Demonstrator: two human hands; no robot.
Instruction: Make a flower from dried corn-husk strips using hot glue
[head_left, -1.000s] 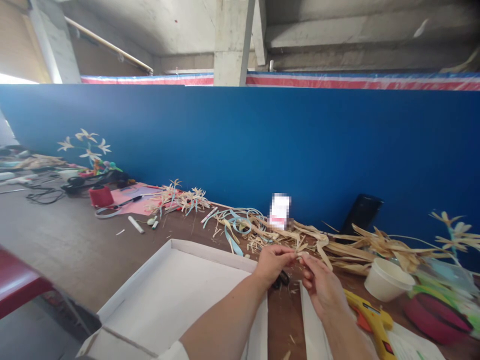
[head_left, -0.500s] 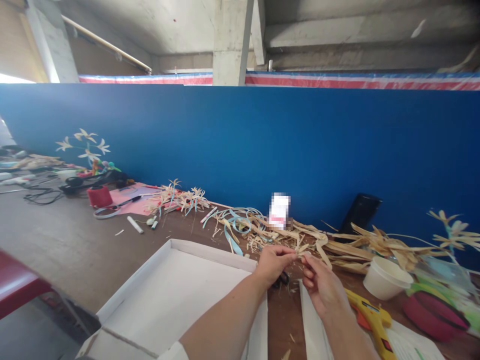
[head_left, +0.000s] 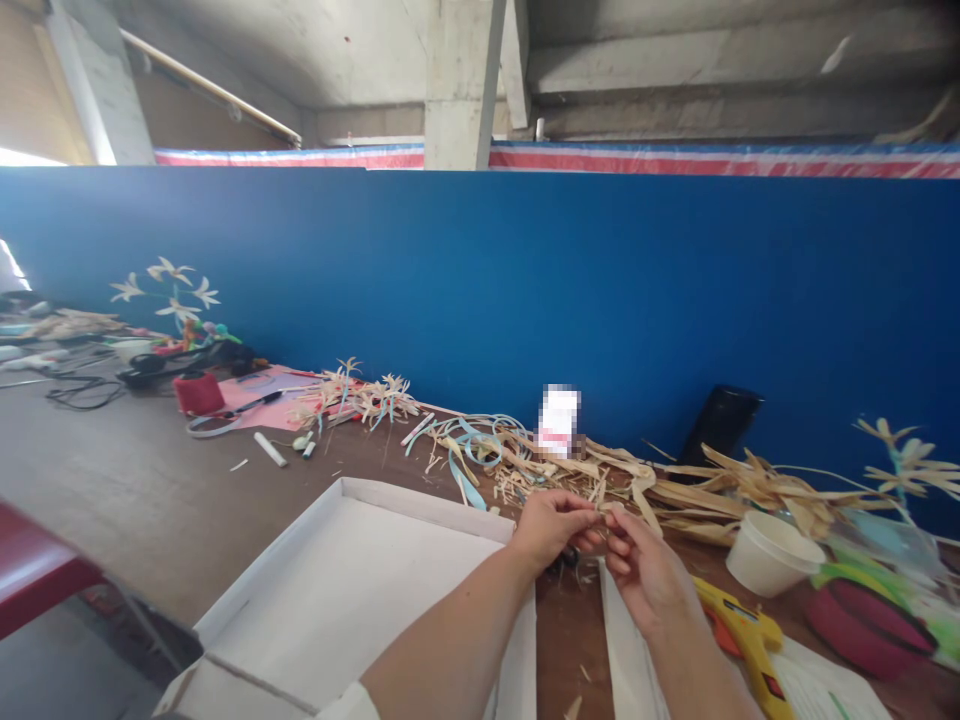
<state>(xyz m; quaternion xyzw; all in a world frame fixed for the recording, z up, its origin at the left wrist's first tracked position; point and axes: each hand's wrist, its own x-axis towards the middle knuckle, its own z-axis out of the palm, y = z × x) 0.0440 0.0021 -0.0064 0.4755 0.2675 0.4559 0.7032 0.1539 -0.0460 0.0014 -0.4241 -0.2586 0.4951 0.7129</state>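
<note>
Both hands meet above the table, in front of the dried husk strips. My left hand [head_left: 551,530] is closed in a pinch on a small straw-coloured husk piece [head_left: 603,506]. Thumb and fingertips of my right hand [head_left: 649,575] pinch that same piece from the other side. Its exact shape is mostly covered by the fingers. Just under the hands, the dark handles of a tool [head_left: 571,557] show in part. Behind them lies a tangle of dried husk strips [head_left: 637,475] with light blue ribbon [head_left: 469,490].
A white open box [head_left: 360,590] stands under my left forearm. Right of my right arm are a yellow glue gun [head_left: 750,635], a paper cup [head_left: 772,555] and a pink round case [head_left: 870,625]. Husk flowers [head_left: 382,400] lie further back, before a blue partition [head_left: 465,290].
The fingertips of my left hand have shifted slightly, closer to those of my right hand around the husk piece. Everything on the table stays in place.
</note>
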